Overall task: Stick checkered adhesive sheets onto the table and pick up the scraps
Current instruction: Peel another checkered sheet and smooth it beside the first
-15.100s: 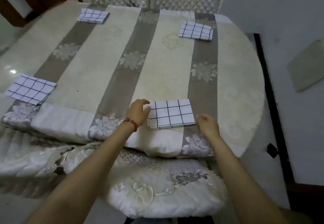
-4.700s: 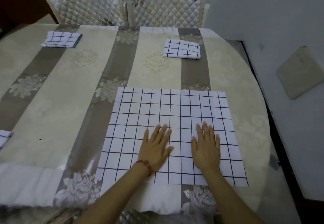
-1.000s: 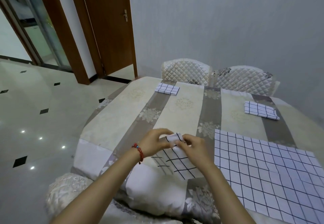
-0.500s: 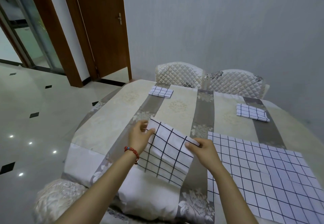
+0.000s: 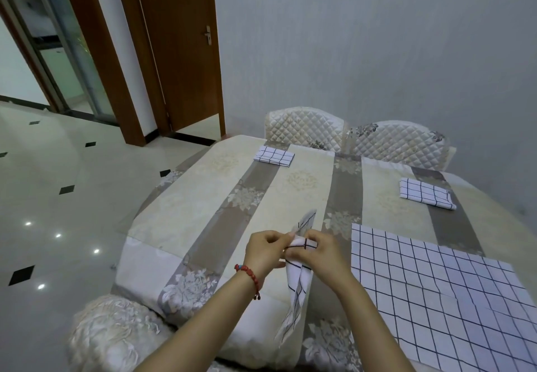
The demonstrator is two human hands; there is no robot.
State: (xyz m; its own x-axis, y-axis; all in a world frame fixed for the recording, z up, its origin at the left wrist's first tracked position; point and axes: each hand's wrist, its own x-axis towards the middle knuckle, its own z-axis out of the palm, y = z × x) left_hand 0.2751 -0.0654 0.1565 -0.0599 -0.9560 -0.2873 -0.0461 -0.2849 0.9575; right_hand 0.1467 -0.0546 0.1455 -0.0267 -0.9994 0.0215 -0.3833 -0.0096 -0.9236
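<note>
Both hands hold one folded checkered sheet (image 5: 297, 281) above the near edge of the table (image 5: 186, 217). My left hand (image 5: 266, 251) pinches its top edge from the left, and my right hand (image 5: 322, 252) pinches the same edge from the right. The sheet hangs down edge-on between them, and a corner sticks up behind the fingers. A large checkered sheet (image 5: 436, 290) lies spread flat on the table at the right. Two folded checkered sheets lie at the far side, one at the far left (image 5: 273, 156) and one at the far right (image 5: 425, 193).
A striped floral tablecloth covers the table. Two quilted chairs (image 5: 305, 128) stand against the wall behind it. A cushioned chair (image 5: 116, 334) sits at the near left. A tiled floor and a brown door (image 5: 177, 46) lie to the left.
Half a second ago the sheet was held spread between the hands, facing me. Now the hands have come together and the sheet hangs narrow and edge-on.
</note>
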